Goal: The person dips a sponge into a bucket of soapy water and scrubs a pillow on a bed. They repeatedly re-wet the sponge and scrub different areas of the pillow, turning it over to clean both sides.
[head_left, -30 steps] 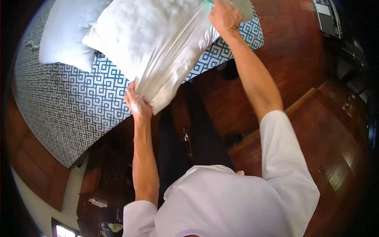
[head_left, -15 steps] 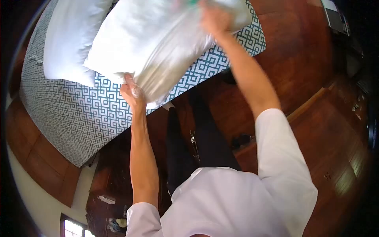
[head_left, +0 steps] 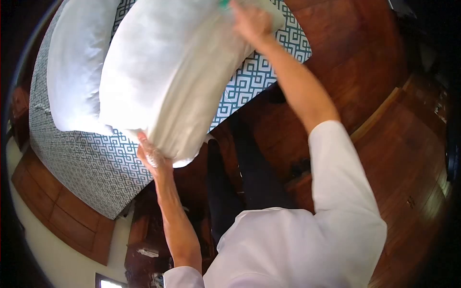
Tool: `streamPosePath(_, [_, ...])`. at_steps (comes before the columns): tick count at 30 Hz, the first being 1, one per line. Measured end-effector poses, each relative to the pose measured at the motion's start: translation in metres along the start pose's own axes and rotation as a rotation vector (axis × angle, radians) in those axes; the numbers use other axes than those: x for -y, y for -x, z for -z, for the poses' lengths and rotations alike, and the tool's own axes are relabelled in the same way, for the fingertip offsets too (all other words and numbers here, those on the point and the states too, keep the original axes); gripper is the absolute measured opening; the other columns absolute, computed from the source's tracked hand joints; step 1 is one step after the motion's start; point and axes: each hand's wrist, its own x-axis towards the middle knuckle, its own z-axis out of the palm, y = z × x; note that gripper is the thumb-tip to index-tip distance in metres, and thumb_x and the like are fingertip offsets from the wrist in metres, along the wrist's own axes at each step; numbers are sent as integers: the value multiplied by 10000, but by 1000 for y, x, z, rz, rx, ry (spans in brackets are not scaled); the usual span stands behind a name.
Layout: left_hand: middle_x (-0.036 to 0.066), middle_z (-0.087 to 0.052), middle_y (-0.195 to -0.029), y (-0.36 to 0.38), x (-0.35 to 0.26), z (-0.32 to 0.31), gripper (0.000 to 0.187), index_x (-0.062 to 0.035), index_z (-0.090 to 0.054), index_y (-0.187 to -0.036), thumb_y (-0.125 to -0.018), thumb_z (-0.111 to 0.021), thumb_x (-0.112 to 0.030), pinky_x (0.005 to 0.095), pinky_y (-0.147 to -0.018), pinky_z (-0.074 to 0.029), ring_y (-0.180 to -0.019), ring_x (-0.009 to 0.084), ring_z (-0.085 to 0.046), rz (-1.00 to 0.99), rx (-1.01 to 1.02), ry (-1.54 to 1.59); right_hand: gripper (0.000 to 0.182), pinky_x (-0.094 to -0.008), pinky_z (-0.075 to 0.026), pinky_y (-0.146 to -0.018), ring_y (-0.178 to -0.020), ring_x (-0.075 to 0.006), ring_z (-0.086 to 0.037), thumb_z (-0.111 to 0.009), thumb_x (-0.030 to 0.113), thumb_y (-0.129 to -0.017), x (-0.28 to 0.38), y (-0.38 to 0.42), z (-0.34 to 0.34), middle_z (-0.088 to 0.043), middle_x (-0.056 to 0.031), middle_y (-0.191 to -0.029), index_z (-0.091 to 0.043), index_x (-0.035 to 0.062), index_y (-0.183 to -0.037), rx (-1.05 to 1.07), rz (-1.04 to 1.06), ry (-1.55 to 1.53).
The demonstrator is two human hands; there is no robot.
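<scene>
A plump white pillow (head_left: 144, 62) lies on a bed with a teal-and-white geometric cover (head_left: 245, 84). My left hand (head_left: 153, 154) is closed on the pillow's near edge, thumb on top and fingers underneath. At the pillow's far right end, my right hand (head_left: 253, 25) is over the cloth, fingers curled and blurred by motion. A small green thing (head_left: 224, 4) shows at its fingertips, cut off by the top of the view; its kind cannot be made out. Loose folds run along the pillow's right side.
A second white pillow (head_left: 77, 72) lies to the left on the bed. My legs in dark trousers (head_left: 254, 163) stand beside the bed's edge. Reddish-brown wooden floor (head_left: 355, 53) spreads to the right, with a raised wooden edge (head_left: 377, 115). A wooden panel (head_left: 62, 206) is at lower left.
My left hand and the near end of the pillow have moved down and slightly left in view. The right hand has shifted a little left. The whole view has tilted somewhat.
</scene>
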Motion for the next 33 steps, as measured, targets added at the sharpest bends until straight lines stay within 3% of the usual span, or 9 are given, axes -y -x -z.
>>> streamPosePath(4, [195, -613, -1172, 14, -8, -18, 573, 113, -493, -1259, -1029, -514, -411, 445, -891, -566, -1029, 309, -647, 53, -9, 85, 444, -534, -513, -753, -882, -352, -664, -631, 179, -818, -67, -53, 24, -704, -157, -980, -623, 140, -1260, -234, -311, 14])
streamPosePath(7, [189, -605, -1202, 13, -12, -18, 570, 96, -468, -1308, -1039, -490, -406, 448, -908, -565, -1052, 319, -647, 49, 37, 142, 193, -476, -465, -530, -573, -334, -628, -662, 237, -778, 50, -39, 43, -642, -122, -615, -656, 95, -647, -122, -377, -247])
streamPosePath(12, [190, -597, -1231, 1, 10, 7, 593, 89, -454, -1323, -1035, -499, -428, 446, -889, -582, -1040, 318, -658, -159, 222, 97, 69, -542, -520, -660, -693, -297, -653, -611, 170, -812, 243, 73, 87, -633, -88, -762, -628, 127, -864, 32, 337, -779])
streamPosePath(13, [170, -612, -1185, 0, 11, 8, 597, 93, -482, -1276, -1028, -511, -450, 441, -870, -591, -1019, 314, -667, -89, 153, 13, 115, -513, -533, -689, -780, -295, -676, -620, 217, -834, 246, 82, 71, -661, -94, -821, -656, 122, -888, 26, -77, -976])
streamPosePath(18, [178, -654, -1070, 10, 9, -28, 538, 97, -578, -1151, -1026, -538, -425, 375, -786, -555, -913, 243, -654, -21, 144, -79, 397, -486, -543, -693, -839, -325, -697, -701, 242, -829, 27, -85, 2, -711, -146, -943, -622, 164, -1211, 336, 75, -133])
streamPosePath(22, [77, -650, -906, 7, -1, -8, 490, 51, -614, -1005, -1040, -526, -430, 294, -753, -501, -817, 143, -595, -118, 71, -90, 406, -501, -517, -698, -869, -331, -659, -618, 119, -817, -43, -122, -2, -690, -132, -947, -646, 194, -1214, -611, -61, 24])
streamPosePath(24, [85, -614, -1082, 17, -23, 20, 640, 26, -552, -1240, -1019, -478, -570, 343, -913, -451, -998, 172, -565, -89, 93, -101, 452, -489, -513, -776, -901, -357, -643, -647, 104, -789, 3, -117, 80, -675, -121, -942, -640, 278, -1207, -204, -472, 4])
streamPosePath(27, [200, -437, -1427, -23, 12, 73, 995, -46, -243, -1545, -910, -406, -794, 495, -1110, -304, -1325, 308, -417, 92, -51, -233, 463, -506, -512, -794, -935, -368, -649, -634, 122, -813, 29, -80, 82, -681, -147, -1002, -611, 183, -1271, -440, -173, -72])
streamPosePath(33, [194, -406, -1502, -59, 26, 16, 855, 27, -300, -1506, -984, -493, -622, 453, -1081, -412, -1353, 297, -443, 105, 192, 226, 480, -471, -533, -653, -769, -328, -672, -620, 71, -825, 224, 39, 82, -687, -100, -970, -600, 166, -1295, -60, 32, -660])
